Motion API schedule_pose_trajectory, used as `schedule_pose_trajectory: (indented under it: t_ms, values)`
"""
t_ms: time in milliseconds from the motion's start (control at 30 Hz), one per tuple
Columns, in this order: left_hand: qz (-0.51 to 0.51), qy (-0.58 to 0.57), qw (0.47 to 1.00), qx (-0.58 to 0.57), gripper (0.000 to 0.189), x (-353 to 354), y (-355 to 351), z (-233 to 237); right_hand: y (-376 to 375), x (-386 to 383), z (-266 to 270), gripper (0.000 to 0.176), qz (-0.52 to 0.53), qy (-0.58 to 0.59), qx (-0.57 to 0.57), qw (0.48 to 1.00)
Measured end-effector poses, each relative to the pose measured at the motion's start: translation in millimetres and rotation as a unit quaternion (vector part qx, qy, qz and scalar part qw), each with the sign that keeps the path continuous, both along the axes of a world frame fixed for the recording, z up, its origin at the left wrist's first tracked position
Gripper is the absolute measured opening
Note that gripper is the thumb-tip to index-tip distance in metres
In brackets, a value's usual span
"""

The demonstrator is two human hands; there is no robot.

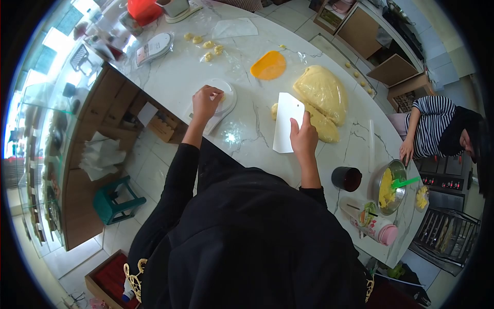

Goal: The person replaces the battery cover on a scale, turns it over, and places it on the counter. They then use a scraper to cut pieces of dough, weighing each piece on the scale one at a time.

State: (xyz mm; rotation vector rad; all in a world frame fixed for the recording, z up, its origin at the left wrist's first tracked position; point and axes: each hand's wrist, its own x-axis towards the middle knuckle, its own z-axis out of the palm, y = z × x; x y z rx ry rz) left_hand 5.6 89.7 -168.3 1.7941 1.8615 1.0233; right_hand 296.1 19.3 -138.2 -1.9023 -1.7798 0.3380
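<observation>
My left hand (206,102) is over the round plate of a white kitchen scale (228,105), its fingers pinched on what looks like a small piece of dough, mostly hidden by the fingertips. In my right hand (304,136) is a white dough scraper (285,129), held upright beside the dough. A large pale-yellow mass of dough (321,87) lies under clear plastic. Nearer to me, a cut section of dough (324,126) sits partly behind the scraper and hand. At the scraper's left edge a small dough lump (274,110) shows.
Beyond the scale lie several small dough pieces (208,45) and an orange scraper (268,65). On the right stand a dark cup (346,178), a steel bowl (400,203) with a green spatula (405,182), and a pink-capped bottle (378,228). Another person (429,126) touches the table edge.
</observation>
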Motion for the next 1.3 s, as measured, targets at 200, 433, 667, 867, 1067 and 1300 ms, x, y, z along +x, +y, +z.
schedule_pose_trajectory:
  t_ms: [200,433,667,867,1067,1300]
  values:
    - [0.109,0.120,0.984,0.079,0.058,25.0,-12.6,22.6,-3.6,8.8,3.4,0.040,-0.005,0.015,0.020,1.000]
    - [-0.172,-0.056,0.981,0.064,0.052,81.1,-24.5,9.8,-6.6,15.4,15.4,0.042,-0.009,-0.011,-0.020,1.000]
    - [-0.178,0.055,0.982,0.013,0.050,144.2,-20.1,-33.9,-15.1,6.1,24.8,0.035,0.013,-0.048,-0.046,0.998]
    - [-0.163,-0.001,0.986,-0.031,0.037,155.2,-14.7,-39.6,-17.9,6.9,25.2,0.034,0.012,-0.038,-0.030,0.999]
    - [-0.127,-0.198,0.971,-0.034,0.035,146.1,-17.1,-41.8,-15.5,2.9,28.9,0.033,0.029,-0.041,-0.021,0.999]
    - [-0.106,-0.189,0.974,-0.072,0.015,130.0,-23.2,-47.5,-1.1,-25.1,28.8,0.032,0.109,-0.120,-0.064,0.985]
